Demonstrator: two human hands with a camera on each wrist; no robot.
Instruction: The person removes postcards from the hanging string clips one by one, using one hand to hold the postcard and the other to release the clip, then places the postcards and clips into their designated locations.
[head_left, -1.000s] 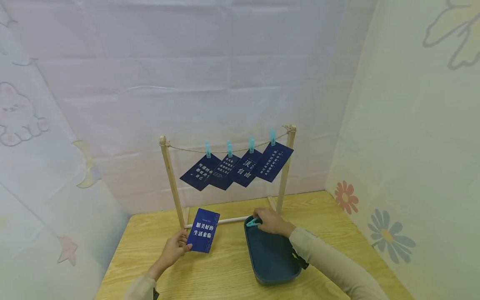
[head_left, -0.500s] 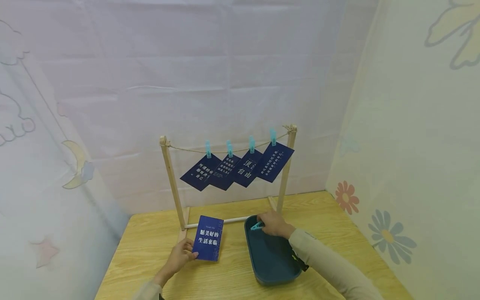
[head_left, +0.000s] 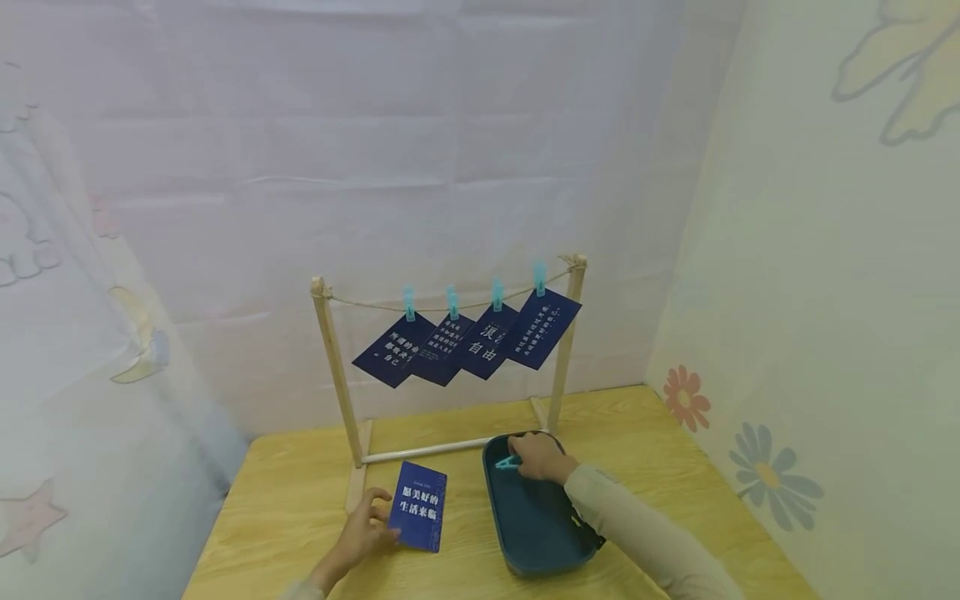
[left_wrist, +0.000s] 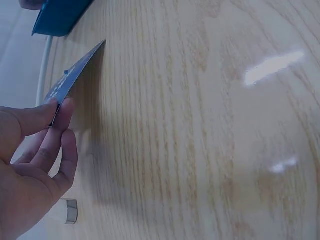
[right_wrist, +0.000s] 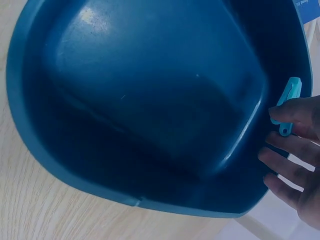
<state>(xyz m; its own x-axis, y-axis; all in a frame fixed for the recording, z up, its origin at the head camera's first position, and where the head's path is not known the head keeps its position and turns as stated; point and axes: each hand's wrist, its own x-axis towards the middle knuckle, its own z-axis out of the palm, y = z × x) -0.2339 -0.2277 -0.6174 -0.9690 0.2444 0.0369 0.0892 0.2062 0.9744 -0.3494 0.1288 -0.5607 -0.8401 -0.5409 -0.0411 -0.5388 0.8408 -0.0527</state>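
Observation:
My left hand (head_left: 362, 531) pinches a dark blue card (head_left: 420, 504) with white Chinese characters by its left edge, low over the table. In the left wrist view the card (left_wrist: 75, 75) appears nearly edge-on, tilted, between thumb and fingers. My right hand (head_left: 542, 457) is at the far end of a dark teal plastic tub (head_left: 536, 529). Between its thumb and index finger it pinches a light blue clothespin (head_left: 507, 462); in the right wrist view this clothespin (right_wrist: 291, 95) overlaps the tub's inner wall, and the other fingers spread loosely over the rim.
Behind the hands stands a wooden rack with a left post (head_left: 336, 375), a right post (head_left: 564, 358) and a white bottom bar (head_left: 427, 451). From its twine (head_left: 367, 303) hang several blue cards on light blue clothespins. Patterned cloth walls enclose the wooden table (head_left: 292, 467).
My left hand has lowered the card toward me and slightly right. The right hand has stayed at the tub's far end with the clothespin. The head view has shifted a little.

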